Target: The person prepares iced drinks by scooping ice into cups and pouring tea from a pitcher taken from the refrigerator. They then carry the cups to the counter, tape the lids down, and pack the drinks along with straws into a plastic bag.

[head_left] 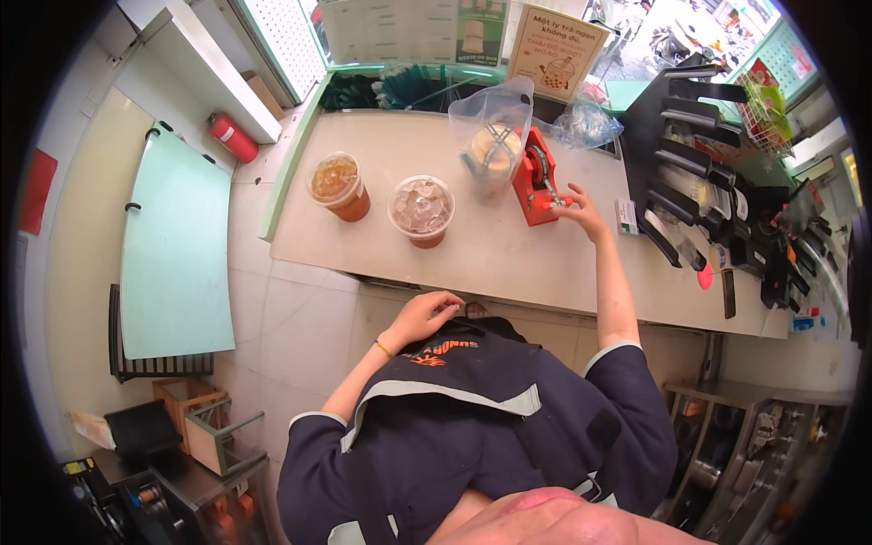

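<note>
At the front end of a red tape dispenser on the counter, my right hand has its fingertips at the strip of patterned tape; whether they grip it is unclear. Left of the dispenser stands a clear plastic bag with a lidded cup inside, tape crossing over its top. Two clear plastic cups stand further left: one with an amber iced drink, the other with a reddish drink under ice. My left hand hangs before my apron, below the counter's near edge, fingers curled and holding nothing that shows.
The beige counter spans the view ahead. A printed sign stands at its back, near a crumpled plastic bag. To the right are a black dispenser rack and a small card holder. A red fire extinguisher stands at left.
</note>
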Demonstrator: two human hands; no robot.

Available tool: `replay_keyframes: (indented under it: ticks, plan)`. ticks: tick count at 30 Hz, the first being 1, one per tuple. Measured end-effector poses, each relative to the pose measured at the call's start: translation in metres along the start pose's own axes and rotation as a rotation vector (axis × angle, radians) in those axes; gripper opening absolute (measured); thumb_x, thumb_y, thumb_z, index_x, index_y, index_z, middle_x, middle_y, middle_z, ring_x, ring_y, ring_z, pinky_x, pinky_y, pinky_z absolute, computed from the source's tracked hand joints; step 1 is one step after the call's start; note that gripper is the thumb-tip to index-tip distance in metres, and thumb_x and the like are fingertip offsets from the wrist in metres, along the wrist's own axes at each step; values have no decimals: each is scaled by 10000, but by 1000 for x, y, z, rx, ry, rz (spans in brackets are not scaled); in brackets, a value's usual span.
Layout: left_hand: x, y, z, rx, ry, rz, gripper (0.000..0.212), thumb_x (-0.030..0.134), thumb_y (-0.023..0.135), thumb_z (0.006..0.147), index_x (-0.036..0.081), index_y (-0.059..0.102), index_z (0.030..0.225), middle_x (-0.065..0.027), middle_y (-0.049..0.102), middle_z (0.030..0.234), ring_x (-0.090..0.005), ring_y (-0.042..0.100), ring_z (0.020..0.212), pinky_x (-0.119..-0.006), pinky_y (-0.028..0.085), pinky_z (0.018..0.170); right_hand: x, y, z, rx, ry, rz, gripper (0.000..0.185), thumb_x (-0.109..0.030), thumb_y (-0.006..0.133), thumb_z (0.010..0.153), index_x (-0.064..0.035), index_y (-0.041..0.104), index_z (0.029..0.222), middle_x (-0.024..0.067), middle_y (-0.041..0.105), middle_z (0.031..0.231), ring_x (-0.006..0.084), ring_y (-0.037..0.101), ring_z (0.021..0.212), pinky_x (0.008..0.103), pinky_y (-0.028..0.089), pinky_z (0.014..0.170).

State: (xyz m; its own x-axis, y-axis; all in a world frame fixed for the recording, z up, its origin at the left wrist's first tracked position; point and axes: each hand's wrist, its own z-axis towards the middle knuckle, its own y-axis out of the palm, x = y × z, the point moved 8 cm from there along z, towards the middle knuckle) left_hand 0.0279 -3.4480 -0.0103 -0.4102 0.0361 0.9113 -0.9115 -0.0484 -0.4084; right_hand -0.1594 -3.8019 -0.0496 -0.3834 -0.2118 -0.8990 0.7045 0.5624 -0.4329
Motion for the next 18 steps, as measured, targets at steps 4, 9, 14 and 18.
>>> replay_keyframes:
  ticks: [4, 9, 14, 18]
  plan:
    - [-11, 29, 25, -153, -132, -131, 240, 230, 572, 901, 37, 620, 1035, -69, 660, 835, -100, 596, 701, -266, 481, 663, 3, 9, 7, 30, 206, 286, 367, -326, 638, 826, -38, 668, 1050, 139, 356, 1434, 194, 363, 1282, 356, 262, 1035]
    - [-25, 95, 107, -271, -398, -651, 378, 361, 522, 933, 29, 604, 1097, -34, 650, 990, -114, 582, 845, -241, 468, 767, -59, -38, -76, 411, -21, 396, 240, -251, 646, 828, -15, 616, 855, 117, 462, 1251, 152, 508, 957, 296, 376, 872]
    - [-5, 141, 190, 31, -809, -1331, 372, 375, 604, 885, 46, 634, 1056, -15, 666, 965, -129, 607, 853, -251, 476, 792, -69, -70, -258, 278, 280, 208, 232, -220, 671, 796, -29, 624, 674, 89, 439, 1273, 183, 461, 1052, 328, 378, 890]
    - [-10, 175, 238, -2, -585, -1268, 265, 265, 650, 864, 28, 644, 982, -19, 673, 890, -133, 622, 818, -236, 491, 748, -28, -58, -337, 375, 385, 16, 212, -277, 691, 799, -88, 676, 704, 122, 465, 1204, 247, 380, 1171, 363, 360, 943]
